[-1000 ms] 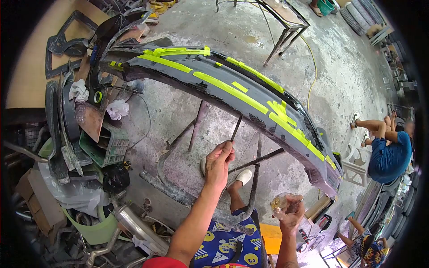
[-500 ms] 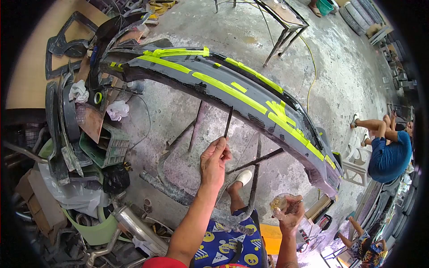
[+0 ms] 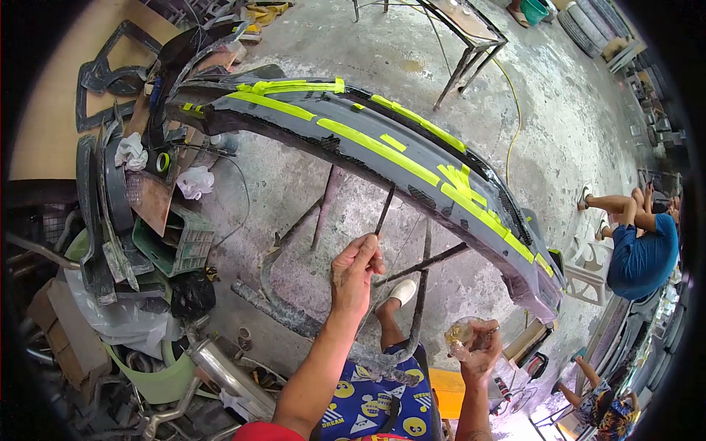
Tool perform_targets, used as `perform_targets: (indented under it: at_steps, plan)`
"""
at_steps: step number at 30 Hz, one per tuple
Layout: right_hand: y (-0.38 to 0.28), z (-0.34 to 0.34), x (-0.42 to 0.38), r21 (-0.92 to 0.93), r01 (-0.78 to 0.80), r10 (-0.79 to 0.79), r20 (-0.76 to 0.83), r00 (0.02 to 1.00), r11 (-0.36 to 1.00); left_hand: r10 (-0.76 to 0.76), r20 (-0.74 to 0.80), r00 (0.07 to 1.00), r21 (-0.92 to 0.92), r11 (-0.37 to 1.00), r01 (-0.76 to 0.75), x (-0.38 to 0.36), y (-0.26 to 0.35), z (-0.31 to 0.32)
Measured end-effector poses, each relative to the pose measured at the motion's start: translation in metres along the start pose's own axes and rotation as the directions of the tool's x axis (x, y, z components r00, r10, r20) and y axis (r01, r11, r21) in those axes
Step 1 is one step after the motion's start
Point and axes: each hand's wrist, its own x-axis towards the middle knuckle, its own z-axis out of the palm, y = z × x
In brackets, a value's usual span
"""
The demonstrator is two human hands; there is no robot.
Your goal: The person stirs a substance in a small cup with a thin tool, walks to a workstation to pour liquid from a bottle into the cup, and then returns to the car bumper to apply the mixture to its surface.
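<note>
Since the earlier frame half a second ago, the left hand (image 3: 354, 275) has moved a little to the right and down, and the thin dark stick (image 3: 384, 211) in it now leans more to the right. The right hand (image 3: 479, 351) and its cup have stayed in almost the same spot.

The left hand is in the middle of the frame, a bit low. It pinches the bottom of the stick between thumb and fingers. The stick's top end is right by the lower edge of a long gray car part (image 3: 421, 156). I cannot tell if they touch.

The right hand is at the lower right. Its fingers curl around a small clear cup (image 3: 460, 332) with something yellowish in it.

The gray part stretches across the frame from the upper left to the middle right. Bright yellow-green tape (image 3: 379, 153) is stuck along it in strips. Below it are dark metal legs (image 3: 423, 294).

At the left is a green crate (image 3: 193, 250), with a roll of tape (image 3: 162, 162) above it. A table (image 3: 472, 23) is near the top, right of the middle. At the far right, a person in a blue shirt (image 3: 643, 257) sits by a white chair (image 3: 586, 275).
</note>
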Motion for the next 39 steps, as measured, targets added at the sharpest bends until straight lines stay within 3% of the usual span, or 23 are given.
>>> perform_targets:
  at_steps: [5,9,11,14,22,30,33,36,38,39]
  plan:
    - [0.002,-0.001,0.000,0.020,-0.003,0.002,0.031,1.000,1.000,0.003,0.012,1.000,0.038,0.999,-0.004,-0.003,0.001,-0.001]
    - [0.003,0.000,-0.001,0.022,0.039,-0.040,0.034,0.999,0.999,0.046,-0.007,0.999,-0.075,0.996,-0.046,0.012,-0.002,-0.002]
    - [-0.010,0.008,-0.002,0.109,-0.044,0.046,-0.013,0.999,0.993,0.043,-0.014,0.999,-0.093,0.995,-0.044,0.019,-0.003,0.000]
    - [-0.008,0.006,-0.003,0.095,-0.035,0.037,-0.019,0.999,0.995,0.021,0.002,1.000,-0.127,0.992,-0.020,0.024,-0.006,0.002]
    - [-0.008,0.002,-0.003,0.082,-0.019,0.021,-0.020,1.000,0.996,-0.077,0.011,0.997,-0.078,0.994,0.078,0.011,-0.033,0.002]
    - [-0.008,-0.007,-0.004,0.096,-0.009,0.011,-0.023,1.000,0.995,-0.056,0.022,0.998,-0.052,0.997,0.057,-0.001,-0.020,-0.007]
    - [-0.008,-0.020,-0.005,-0.024,-0.001,0.001,0.019,1.000,1.000,-0.038,-0.047,0.998,0.012,0.999,0.039,-0.018,-0.005,-0.005]
    - [-0.017,-0.022,-0.004,0.053,0.016,-0.018,0.027,0.999,0.998,0.002,-0.004,1.000,0.058,0.998,-0.001,-0.051,0.015,-0.009]
    - [-0.024,-0.023,-0.007,0.269,0.063,-0.071,0.020,0.997,0.961,-0.005,0.009,1.000,0.071,0.997,0.005,-0.080,0.030,-0.018]
    - [-0.040,-0.025,-0.010,0.236,0.065,-0.081,0.059,0.995,0.970,0.056,-0.025,0.998,0.152,0.987,-0.051,-0.098,0.040,-0.021]
